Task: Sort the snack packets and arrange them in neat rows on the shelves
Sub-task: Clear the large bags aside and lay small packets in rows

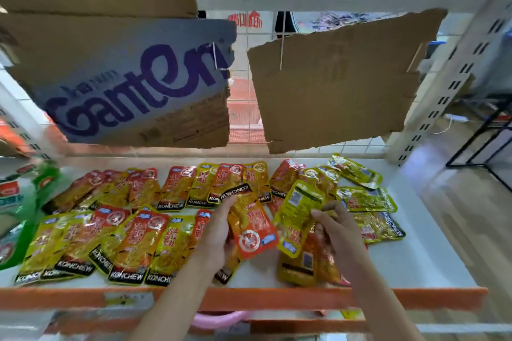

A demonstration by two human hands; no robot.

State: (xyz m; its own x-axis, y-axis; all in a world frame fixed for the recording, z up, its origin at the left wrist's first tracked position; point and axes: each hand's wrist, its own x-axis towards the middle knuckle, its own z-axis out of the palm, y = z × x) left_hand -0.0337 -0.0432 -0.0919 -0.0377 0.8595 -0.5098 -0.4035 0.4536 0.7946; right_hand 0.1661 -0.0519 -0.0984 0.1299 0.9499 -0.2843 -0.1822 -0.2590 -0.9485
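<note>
Left hand: fingers pinch glossy orange-red foil snack packet, held tilted above white shelf board. Right hand: fingers grip yellow foil packet, back side up. Two overlapping packet rows fill shelf's left; loose yellow packets right. Bare board along right edge, orange front rail.

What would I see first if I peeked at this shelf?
First, the shiny red and yellow snack packets spread across the white shelf, neat on the left, jumbled on the right. In the middle, the left hand holds a red packet and the right hand a yellow packet. Above hangs cardboard with big purple letters.
</note>
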